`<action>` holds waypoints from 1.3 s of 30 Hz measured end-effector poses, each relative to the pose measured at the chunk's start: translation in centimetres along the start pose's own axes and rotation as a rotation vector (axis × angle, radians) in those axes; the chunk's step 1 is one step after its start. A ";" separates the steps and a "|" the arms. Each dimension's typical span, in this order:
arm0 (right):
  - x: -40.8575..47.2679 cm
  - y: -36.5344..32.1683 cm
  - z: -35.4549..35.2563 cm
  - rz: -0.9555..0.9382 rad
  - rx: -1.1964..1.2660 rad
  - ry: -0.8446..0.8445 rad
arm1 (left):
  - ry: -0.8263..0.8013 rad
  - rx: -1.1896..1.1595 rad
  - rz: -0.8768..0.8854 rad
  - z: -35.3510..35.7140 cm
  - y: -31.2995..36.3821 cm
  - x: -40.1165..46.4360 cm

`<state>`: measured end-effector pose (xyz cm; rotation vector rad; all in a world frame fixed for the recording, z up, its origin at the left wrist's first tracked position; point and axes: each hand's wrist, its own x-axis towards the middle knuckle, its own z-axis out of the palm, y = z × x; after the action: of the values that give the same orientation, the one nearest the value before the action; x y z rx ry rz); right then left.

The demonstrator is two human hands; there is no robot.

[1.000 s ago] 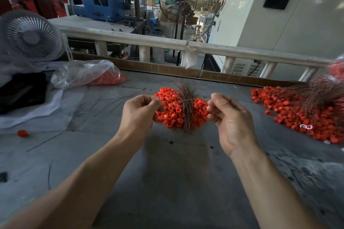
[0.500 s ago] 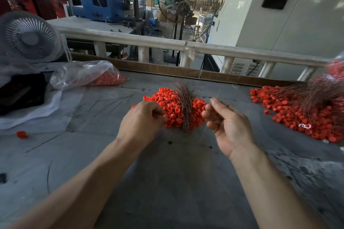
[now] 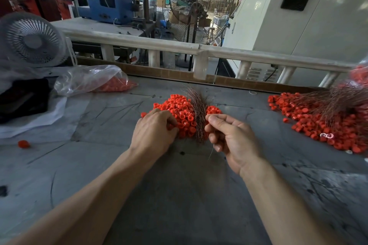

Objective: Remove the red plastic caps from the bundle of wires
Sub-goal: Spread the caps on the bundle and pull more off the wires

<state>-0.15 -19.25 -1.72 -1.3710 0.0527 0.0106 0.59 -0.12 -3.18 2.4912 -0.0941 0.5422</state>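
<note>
Between the two hands, head view: bundle of wires [image 3: 199, 119] lies on the grey table [image 3: 179, 195], thin brown strands fanned up and away from the person, red caps [image 3: 182, 113] heaped on both sides of it. Left hand [image 3: 154, 133] sits knuckles-up on the left half of the heap, fingers curled into the caps; looks like it pinches one or several, exact grip hidden by its own fingers. Right hand [image 3: 231, 137] just right of the bundle, thumb and forefinger pinched on what looks like a single wire [image 3: 211, 150] trailing down toward the person. Step in hand, judged: pull one cap off its wire. To do it well: anchor the cap with the left, draw the wire straight out with the right along its own line, not sideways, so the strand doesn't kink or drag neighbours loose. Far right of the right hand, second pile of caps and wires [image 3: 326, 117]. Far left of the left hand, plastic bag [image 3: 89, 79] with caps inside, stray cap [image 3: 23, 144] nearer the person.
</note>
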 end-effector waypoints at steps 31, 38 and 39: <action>-0.8 0.1 0.8 -0.356 -0.234 -0.075 | -0.235 -1.127 -0.016 -0.4 1.6 -0.5; -0.6 0.2 0.7 -0.370 -0.204 -0.048 | -0.279 -1.147 0.003 -0.4 1.3 -0.6; -0.7 0.2 0.7 -0.370 -0.205 -0.049 | -0.290 -1.150 0.007 -0.4 1.3 -0.6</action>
<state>-0.79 -18.55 -1.75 -1.5669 -0.2491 -0.2667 -0.32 -1.00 -2.46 1.4136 -0.3997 0.0505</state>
